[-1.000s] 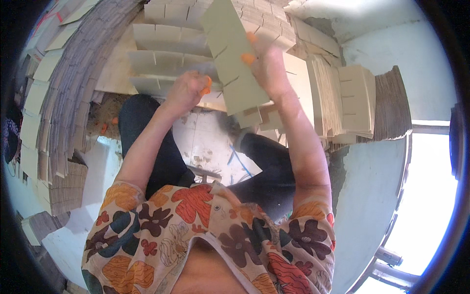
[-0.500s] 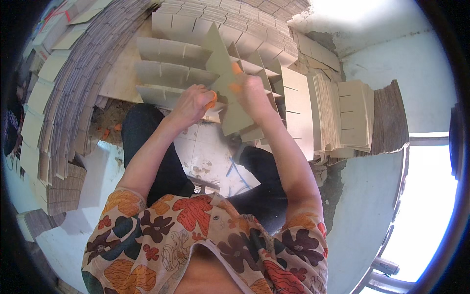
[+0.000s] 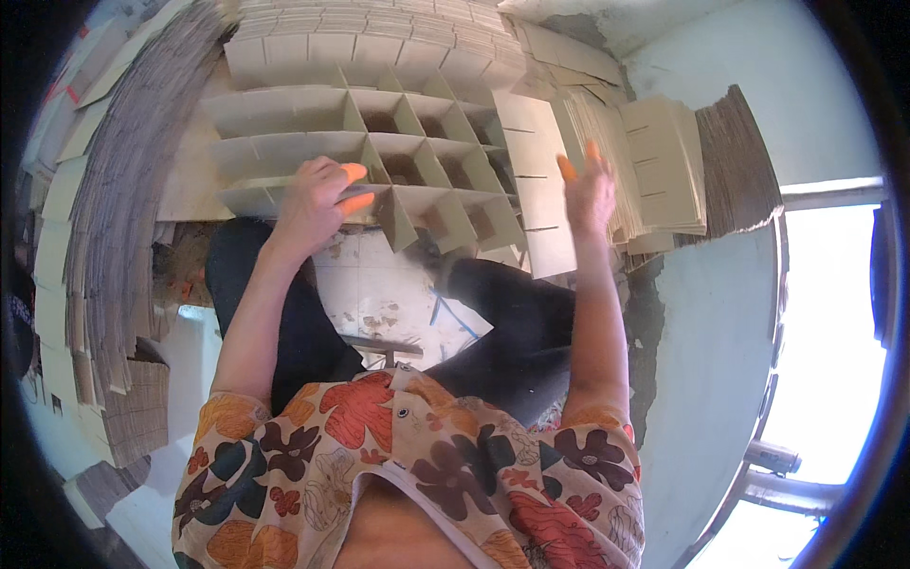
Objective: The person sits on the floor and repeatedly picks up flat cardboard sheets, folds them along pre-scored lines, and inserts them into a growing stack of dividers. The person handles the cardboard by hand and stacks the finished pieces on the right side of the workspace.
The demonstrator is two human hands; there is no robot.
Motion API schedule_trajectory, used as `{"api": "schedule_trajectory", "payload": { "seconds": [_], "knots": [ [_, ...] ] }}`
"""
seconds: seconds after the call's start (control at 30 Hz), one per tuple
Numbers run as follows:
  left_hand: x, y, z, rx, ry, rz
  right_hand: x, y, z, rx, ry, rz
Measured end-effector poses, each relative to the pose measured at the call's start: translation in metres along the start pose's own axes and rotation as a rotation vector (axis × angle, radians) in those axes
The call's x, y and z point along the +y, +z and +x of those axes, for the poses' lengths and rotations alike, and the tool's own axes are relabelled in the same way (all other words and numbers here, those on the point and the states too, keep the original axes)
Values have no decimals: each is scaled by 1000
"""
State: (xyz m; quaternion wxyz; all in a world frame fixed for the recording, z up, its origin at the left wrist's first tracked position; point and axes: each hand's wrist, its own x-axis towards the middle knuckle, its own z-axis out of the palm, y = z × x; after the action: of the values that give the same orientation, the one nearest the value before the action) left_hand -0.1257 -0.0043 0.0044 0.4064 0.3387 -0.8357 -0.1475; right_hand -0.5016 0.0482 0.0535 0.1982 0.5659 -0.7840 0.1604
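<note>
R fingers (image 3: 567, 169) part-open, nr card stack (image 3: 611, 123)

On the right, a pale blue wall (image 3: 711, 313) (its surface broken by a rough grey patch (image 3: 647, 327)) stands beside a bright opening (image 3: 827, 303), with a dark shape (image 3: 881, 275) at the right edge. Blue strips (image 3: 459, 321) lie on the stained pale floor (image 3: 355, 275); orange bits (image 3: 187, 286) lie left.

Upper center of the frame: a card grid (image 3: 284, 112) stands before a row of stacked sheets (image 3: 370, 19), the left hand (image 3: 316, 199) over its near side, the right hand (image 3: 590, 197) between it and the right-hand stacks (image 3: 668, 171). Piles (image 3: 133, 161) line the left; legs (image 3: 517, 308) extend below.
</note>
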Motion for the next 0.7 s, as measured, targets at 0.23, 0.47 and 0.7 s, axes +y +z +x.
{"api": "schedule_trajectory", "payload": {
  "seconds": [0.23,0.47,0.7],
  "knots": [
    [-9,-3,-8,-20,-44,89,98,16,-27,-545,438,569],
    [-8,-9,-10,-4,-36,108,100,-7,-18,-479,716,1178],
    [-18,-23,-19,58,-67,153,44,-42,1,-334,603,1103]
  ]
}}
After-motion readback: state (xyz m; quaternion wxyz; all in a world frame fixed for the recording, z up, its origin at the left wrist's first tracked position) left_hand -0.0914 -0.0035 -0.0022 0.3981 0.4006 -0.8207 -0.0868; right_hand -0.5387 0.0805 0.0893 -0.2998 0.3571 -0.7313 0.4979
